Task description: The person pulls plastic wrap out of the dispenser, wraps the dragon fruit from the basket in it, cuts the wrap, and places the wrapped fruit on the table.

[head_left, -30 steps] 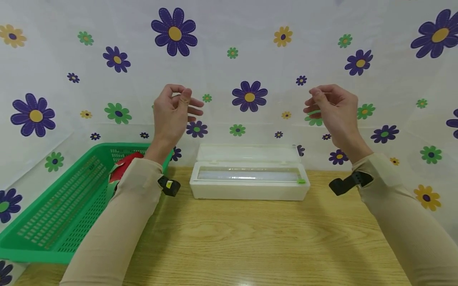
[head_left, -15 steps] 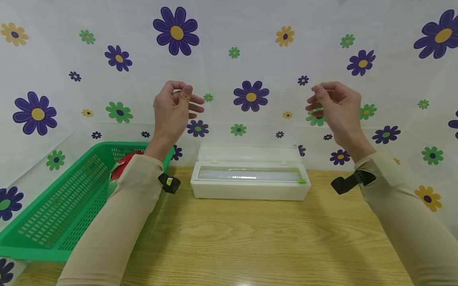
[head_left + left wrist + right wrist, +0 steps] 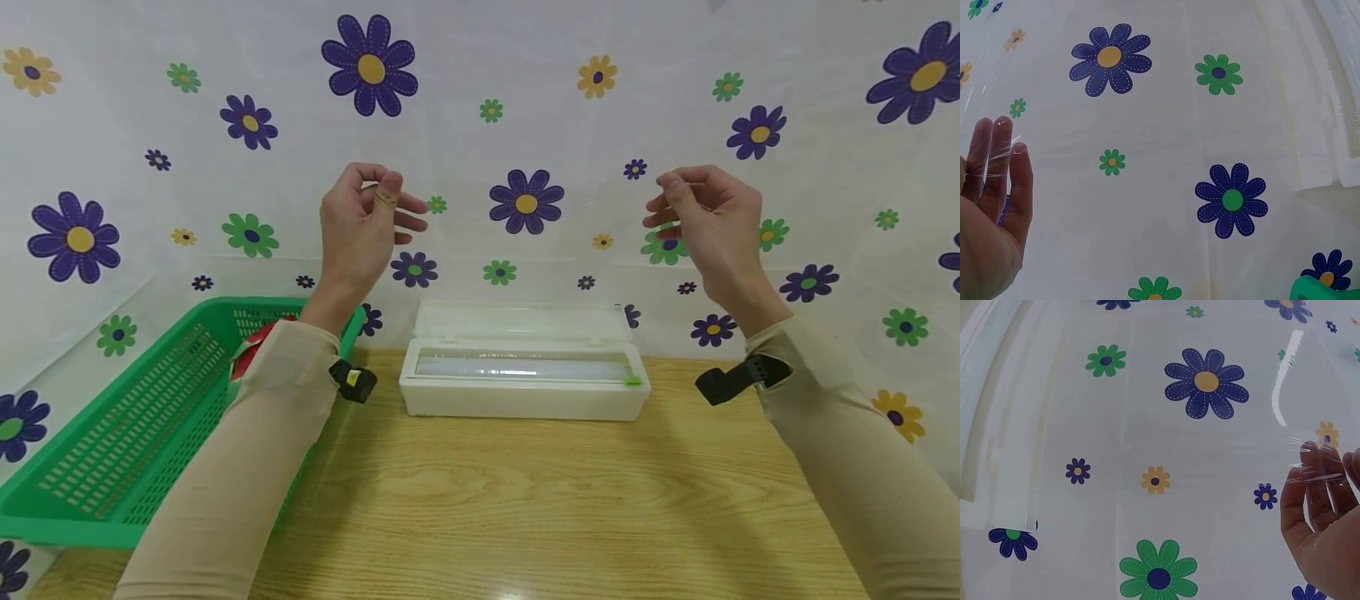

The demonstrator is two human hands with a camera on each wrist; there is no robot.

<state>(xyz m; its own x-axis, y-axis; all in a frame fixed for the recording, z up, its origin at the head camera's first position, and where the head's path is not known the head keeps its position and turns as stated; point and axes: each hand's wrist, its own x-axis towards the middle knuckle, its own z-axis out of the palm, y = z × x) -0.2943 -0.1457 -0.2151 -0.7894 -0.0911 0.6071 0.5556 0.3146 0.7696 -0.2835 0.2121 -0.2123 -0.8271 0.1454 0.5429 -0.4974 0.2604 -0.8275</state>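
Note:
A sheet of clear cling film (image 3: 1285,381) is held up between my two hands, showing by its glare and creases in the wrist views and hardly visible in the head view. My left hand (image 3: 356,225) pinches one corner between thumb and forefinger, the other fingers loosely spread. On the other side, my right hand (image 3: 716,225) pinches the film the same way. Below and between them, a white cling film dispenser (image 3: 525,402) stands on the table with its lid up. Inside lies the film roll (image 3: 521,367), and a green slider (image 3: 632,381) sits at the right end of its front edge.
To the left, a green perforated basket (image 3: 67,533) holds a red and green item (image 3: 247,357), partly hidden by my left sleeve. A wood-grain table (image 3: 525,492) lies under everything. Flower-printed white sheeting (image 3: 450,150) stands close behind the dispenser.
Both hands have risen slightly, and the right hand has shifted a little to the right. Their pinch looks unchanged. Dispenser and basket stay in place.

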